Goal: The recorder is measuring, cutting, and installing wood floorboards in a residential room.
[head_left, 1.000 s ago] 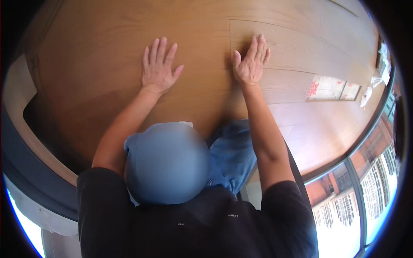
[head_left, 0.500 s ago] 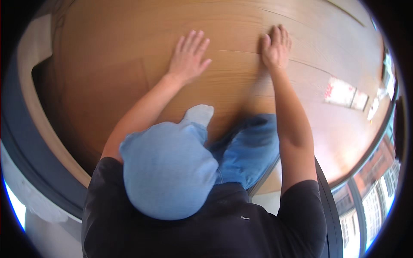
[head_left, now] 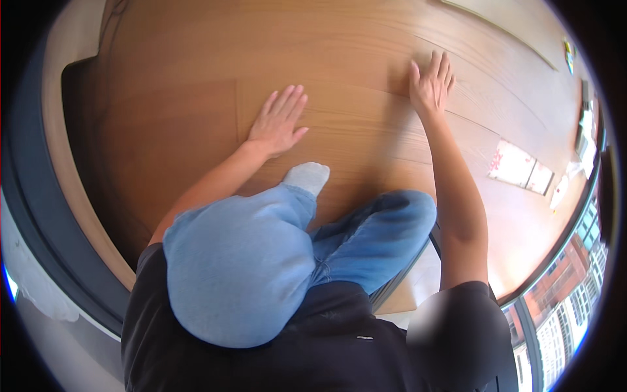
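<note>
My left hand [head_left: 277, 123] lies flat on the brown wooden floor planks [head_left: 326, 39], palm down, fingers stretched out. It is close to a seam between two planks and holds nothing. Farther out to the right, my right hand [head_left: 431, 90] is palm down with its fingers spread, over plank seams. Its fingertips look to be at the wood, but firm contact is hard to tell. One foot in a light grey sock [head_left: 308, 176] rests on the planks between my arms. My bent knees in blue jeans [head_left: 375, 238] are just below.
A dark gap [head_left: 81, 157] runs along the left, beside a pale wooden edge [head_left: 59, 140]. White sheets with red marks [head_left: 513, 163] lie on the floor at right. A raised-looking board edge [head_left: 503, 29] is at the upper right. Windows [head_left: 555, 307] stand at lower right.
My left hand has drawn back toward me and somewhat left across the planks. The right hand's fingers have spread apart, with little other movement. The whole view has shifted slightly.
</note>
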The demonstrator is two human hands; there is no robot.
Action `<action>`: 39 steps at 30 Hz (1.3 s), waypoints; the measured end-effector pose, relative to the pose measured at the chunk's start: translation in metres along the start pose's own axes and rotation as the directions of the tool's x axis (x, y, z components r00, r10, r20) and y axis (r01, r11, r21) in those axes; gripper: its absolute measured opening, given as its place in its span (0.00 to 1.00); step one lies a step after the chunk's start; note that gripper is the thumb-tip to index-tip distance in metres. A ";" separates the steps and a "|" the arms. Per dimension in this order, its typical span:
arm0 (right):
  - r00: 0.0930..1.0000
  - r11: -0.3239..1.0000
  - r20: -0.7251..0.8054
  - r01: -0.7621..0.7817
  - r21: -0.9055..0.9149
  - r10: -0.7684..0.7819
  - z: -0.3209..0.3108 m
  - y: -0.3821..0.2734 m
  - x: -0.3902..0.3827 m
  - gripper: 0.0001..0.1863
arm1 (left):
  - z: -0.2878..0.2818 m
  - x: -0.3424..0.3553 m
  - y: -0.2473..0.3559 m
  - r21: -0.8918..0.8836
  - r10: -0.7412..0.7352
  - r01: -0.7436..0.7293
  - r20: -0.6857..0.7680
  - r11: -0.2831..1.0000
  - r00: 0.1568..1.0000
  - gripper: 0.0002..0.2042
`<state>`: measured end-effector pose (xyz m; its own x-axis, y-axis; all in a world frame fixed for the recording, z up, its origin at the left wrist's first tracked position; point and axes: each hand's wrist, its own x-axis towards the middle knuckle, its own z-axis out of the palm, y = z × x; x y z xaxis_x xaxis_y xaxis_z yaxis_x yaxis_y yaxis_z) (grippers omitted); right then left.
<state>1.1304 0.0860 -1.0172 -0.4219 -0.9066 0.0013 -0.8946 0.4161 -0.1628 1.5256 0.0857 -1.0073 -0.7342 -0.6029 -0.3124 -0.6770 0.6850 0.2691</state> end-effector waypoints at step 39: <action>0.993 0.997 -0.097 0.069 -0.023 -0.071 0.024 -0.026 -0.015 0.31 | -0.069 0.100 -0.089 -0.021 -0.123 0.127 -0.458 0.992 0.880 0.31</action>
<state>1.1632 0.0869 -1.0366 -0.3695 -0.9229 0.1082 -0.9248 0.3538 -0.1400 1.5092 -0.0641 -0.9992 -0.5866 -0.8024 0.1095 -0.7660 0.5936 0.2466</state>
